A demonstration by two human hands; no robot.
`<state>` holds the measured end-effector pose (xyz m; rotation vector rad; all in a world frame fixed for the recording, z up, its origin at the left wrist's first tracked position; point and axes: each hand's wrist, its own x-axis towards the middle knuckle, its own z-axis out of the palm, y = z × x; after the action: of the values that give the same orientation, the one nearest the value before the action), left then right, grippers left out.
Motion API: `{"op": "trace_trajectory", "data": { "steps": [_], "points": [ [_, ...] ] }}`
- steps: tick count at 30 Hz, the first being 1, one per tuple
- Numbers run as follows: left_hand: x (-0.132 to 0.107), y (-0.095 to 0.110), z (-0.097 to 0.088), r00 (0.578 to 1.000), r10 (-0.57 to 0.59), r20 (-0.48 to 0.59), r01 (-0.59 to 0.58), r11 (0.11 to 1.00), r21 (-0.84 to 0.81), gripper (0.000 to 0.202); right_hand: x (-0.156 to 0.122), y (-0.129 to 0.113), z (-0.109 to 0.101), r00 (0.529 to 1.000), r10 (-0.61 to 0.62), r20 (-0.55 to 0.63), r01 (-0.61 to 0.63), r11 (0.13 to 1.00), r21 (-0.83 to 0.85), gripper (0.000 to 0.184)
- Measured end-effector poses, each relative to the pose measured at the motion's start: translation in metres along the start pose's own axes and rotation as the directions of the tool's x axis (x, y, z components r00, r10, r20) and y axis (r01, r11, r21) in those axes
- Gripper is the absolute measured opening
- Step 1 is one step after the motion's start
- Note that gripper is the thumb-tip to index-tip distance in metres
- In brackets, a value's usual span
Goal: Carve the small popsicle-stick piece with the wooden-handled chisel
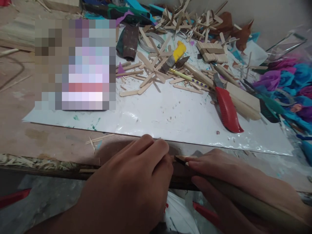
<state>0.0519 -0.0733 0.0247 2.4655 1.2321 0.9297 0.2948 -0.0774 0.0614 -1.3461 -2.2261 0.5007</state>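
At the table's front edge, my left hand (136, 175) is closed with its fingers curled down, pressing a pale wooden craft stick (192, 157) against the edge. Most of that stick is hidden by my fingers. My right hand (226, 175) grips a knife with a long wooden handle (243, 196). Its short dark blade (180, 160) points left and touches or lies just over the stick, close to my left fingers. Thin wood slivers (94, 143) lie left of my left hand.
A white sheet (156, 113) covers much of the table. On it lie a red-handled cutter (227, 110), a yellow-handled tool (179, 53), a yellow pencil (187, 77) and several loose craft sticks (152, 68). Stick assemblies (204, 24) pile up behind. Crumpled coloured paper (290, 78) sits at right.
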Motion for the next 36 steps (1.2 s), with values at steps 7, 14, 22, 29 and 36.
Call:
{"op": "trace_trajectory", "data": {
  "steps": [7,14,22,29,36],
  "points": [
    [0.002,0.002,-0.007,1.0,-0.001,-0.009,0.001,1.0,0.01,0.056,-0.001,0.001,-0.006,0.98,-0.139,0.144,0.163,0.971,-0.173,0.019],
    [0.0,0.0,-0.008,0.998,0.012,0.055,-0.011,1.0,-0.024,0.038,-0.003,0.009,-0.004,0.953,-0.262,0.155,0.279,0.955,-0.101,0.037],
    [-0.005,0.001,-0.001,1.0,-0.004,0.019,0.004,1.0,-0.019,0.04,-0.008,-0.001,0.008,0.958,-0.277,0.071,0.285,0.943,-0.172,0.035],
    [-0.004,0.0,-0.002,0.999,0.007,0.04,-0.005,0.999,-0.046,0.038,-0.006,0.002,-0.003,0.976,-0.196,0.095,0.209,0.964,-0.164,0.023],
    [-0.004,0.002,-0.005,0.999,0.024,0.023,-0.023,1.0,-0.017,0.04,-0.012,0.014,-0.013,0.981,-0.157,0.112,0.161,0.987,-0.026,0.041]
  ]
}}
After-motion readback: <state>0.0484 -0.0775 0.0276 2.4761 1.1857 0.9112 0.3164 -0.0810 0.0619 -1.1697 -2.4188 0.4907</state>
